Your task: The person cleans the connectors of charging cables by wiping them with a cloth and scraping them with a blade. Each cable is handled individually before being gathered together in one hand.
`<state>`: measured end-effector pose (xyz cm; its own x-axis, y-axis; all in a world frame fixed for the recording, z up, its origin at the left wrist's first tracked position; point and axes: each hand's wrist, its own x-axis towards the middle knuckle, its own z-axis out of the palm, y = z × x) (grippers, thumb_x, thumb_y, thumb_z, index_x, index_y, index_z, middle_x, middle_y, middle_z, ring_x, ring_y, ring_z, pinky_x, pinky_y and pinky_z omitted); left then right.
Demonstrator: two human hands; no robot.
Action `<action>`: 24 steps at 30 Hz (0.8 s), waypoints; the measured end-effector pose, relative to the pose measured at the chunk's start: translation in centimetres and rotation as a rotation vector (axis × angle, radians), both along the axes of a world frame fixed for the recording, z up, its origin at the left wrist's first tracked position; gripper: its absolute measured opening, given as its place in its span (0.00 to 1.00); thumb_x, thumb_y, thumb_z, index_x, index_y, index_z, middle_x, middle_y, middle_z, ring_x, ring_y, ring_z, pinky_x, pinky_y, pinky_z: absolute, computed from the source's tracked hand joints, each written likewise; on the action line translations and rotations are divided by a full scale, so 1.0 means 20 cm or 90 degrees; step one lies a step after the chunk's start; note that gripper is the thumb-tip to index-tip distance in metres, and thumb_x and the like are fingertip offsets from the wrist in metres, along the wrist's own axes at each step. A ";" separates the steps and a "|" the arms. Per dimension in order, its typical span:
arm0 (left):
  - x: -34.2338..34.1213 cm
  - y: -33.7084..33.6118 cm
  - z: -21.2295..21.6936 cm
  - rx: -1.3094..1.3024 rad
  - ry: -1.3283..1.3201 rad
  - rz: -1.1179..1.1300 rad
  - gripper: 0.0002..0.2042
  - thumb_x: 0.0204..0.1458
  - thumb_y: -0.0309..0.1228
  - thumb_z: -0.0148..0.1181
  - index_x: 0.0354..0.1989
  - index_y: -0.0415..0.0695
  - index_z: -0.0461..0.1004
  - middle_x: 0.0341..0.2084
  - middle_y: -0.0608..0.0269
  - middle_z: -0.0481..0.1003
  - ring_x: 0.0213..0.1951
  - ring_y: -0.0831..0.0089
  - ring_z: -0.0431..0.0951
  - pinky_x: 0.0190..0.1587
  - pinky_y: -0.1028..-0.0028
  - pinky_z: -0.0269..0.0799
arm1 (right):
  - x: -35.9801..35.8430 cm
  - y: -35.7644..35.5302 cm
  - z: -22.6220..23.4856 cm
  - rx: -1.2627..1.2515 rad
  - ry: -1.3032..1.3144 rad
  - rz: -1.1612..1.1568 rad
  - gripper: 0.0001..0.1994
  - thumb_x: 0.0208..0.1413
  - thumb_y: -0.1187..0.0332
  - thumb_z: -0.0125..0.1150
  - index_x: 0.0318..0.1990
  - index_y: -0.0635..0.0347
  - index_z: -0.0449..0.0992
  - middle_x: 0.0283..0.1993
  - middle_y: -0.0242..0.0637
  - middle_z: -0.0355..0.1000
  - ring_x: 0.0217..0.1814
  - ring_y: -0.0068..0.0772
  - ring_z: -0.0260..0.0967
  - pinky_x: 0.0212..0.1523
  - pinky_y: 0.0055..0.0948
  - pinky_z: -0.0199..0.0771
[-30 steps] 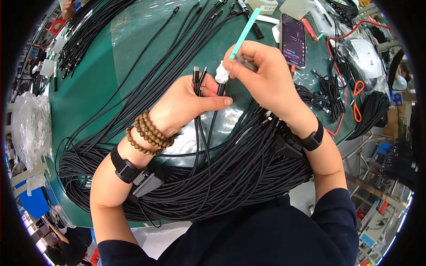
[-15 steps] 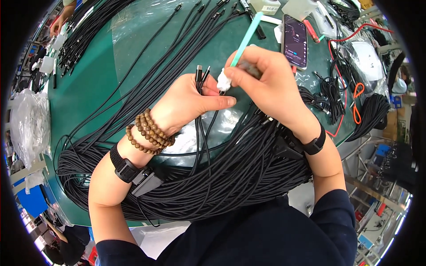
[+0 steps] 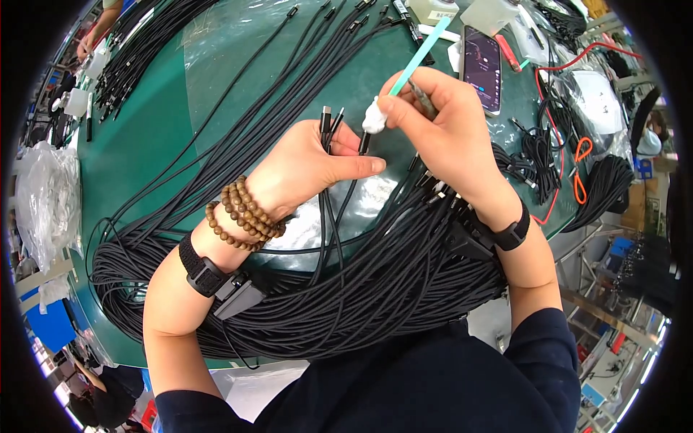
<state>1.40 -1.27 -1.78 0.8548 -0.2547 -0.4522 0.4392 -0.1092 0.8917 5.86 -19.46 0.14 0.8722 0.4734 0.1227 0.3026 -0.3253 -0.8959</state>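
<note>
My left hand [image 3: 307, 157] pinches several black cables between thumb and fingers. Two or so of their plugs [image 3: 325, 124] stick up beside the thumb's base, and one plug [image 3: 364, 143] rises apart near the thumb tip. My right hand [image 3: 456, 130] grips a teal stick [image 3: 424, 55] with a wad of white cotton [image 3: 375, 116] at its lower end. The cotton sits at the tip of that separate plug; whether they touch I cannot tell. A dark pointed tool [image 3: 421, 97], its kind unclear, also lies in the fingers of my right hand.
A thick black cable coil [image 3: 346, 303] lies under my forearms, and more cables [image 3: 238, 108] cross the green table. A phone [image 3: 481, 71], a black marker [image 3: 413, 30] and a red wire [image 3: 540, 130] lie right. Clear plastic bags [image 3: 49, 195] and another person's hand [image 3: 88, 45] are left.
My right hand has moved slightly up and right, drawing the cotton higher so more of the plug shows. The dark tool in its fingers shows more clearly. My left hand stays in place.
</note>
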 end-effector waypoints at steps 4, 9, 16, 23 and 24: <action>0.00 0.00 0.00 -0.004 0.004 0.000 0.14 0.40 0.32 0.73 0.26 0.41 0.72 0.22 0.72 0.72 0.26 0.84 0.69 0.31 0.82 0.65 | 0.02 -0.01 0.00 -0.021 -0.005 -0.027 0.03 0.55 0.76 0.59 0.35 0.66 0.74 0.25 0.26 0.69 0.28 0.12 0.65 0.29 0.15 0.63; 0.01 0.00 0.01 0.007 -0.003 -0.005 0.14 0.40 0.32 0.74 0.26 0.40 0.73 0.22 0.72 0.72 0.26 0.84 0.68 0.31 0.81 0.65 | 0.01 0.00 -0.01 -0.019 0.006 0.010 0.03 0.55 0.75 0.59 0.35 0.65 0.74 0.25 0.25 0.69 0.28 0.12 0.64 0.28 0.15 0.63; 0.00 0.00 -0.01 0.006 -0.005 -0.005 0.14 0.40 0.32 0.74 0.25 0.41 0.72 0.22 0.72 0.72 0.26 0.85 0.68 0.30 0.82 0.64 | 0.01 0.00 -0.02 0.015 -0.003 -0.014 0.02 0.55 0.76 0.59 0.35 0.65 0.74 0.25 0.26 0.69 0.28 0.12 0.65 0.29 0.15 0.64; 0.01 0.00 0.02 -0.006 0.004 -0.002 0.14 0.40 0.32 0.74 0.24 0.41 0.72 0.21 0.72 0.71 0.25 0.85 0.68 0.30 0.82 0.64 | 0.00 0.00 -0.01 -0.004 0.015 -0.013 0.02 0.55 0.76 0.58 0.35 0.66 0.74 0.26 0.27 0.70 0.29 0.13 0.66 0.30 0.15 0.65; 0.01 0.00 0.02 -0.002 0.003 -0.005 0.14 0.40 0.32 0.74 0.24 0.41 0.72 0.21 0.73 0.71 0.25 0.85 0.68 0.30 0.82 0.64 | -0.01 0.00 0.00 0.003 0.014 -0.008 0.02 0.55 0.77 0.58 0.34 0.66 0.74 0.26 0.27 0.70 0.29 0.13 0.66 0.30 0.15 0.65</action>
